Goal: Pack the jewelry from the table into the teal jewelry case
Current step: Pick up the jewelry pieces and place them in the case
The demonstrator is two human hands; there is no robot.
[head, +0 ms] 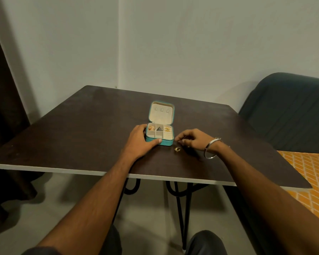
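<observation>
The teal jewelry case (166, 143) lies open on the dark table (81, 126), lid tilted back, cream lining showing. Its three back compartments hold gold pieces (151, 128), a dark piece (159, 128) and more gold pieces (167, 128); the front compartments look empty. My left hand (140, 142) grips the case's left front corner, thumb along the front wall. My right hand (191, 139) hovers just right of the case, fingertips pinched on something small and thin that I cannot make out. A gold ring (177, 149) lies on the table below those fingertips.
A dark upholstered chair (291, 115) stands at the table's right. An orange patterned surface (309, 168) lies beyond the right corner. Walls close off the back, a dark curtain (0, 107) hangs at the left. Black hairpin legs (180, 199) show under the table.
</observation>
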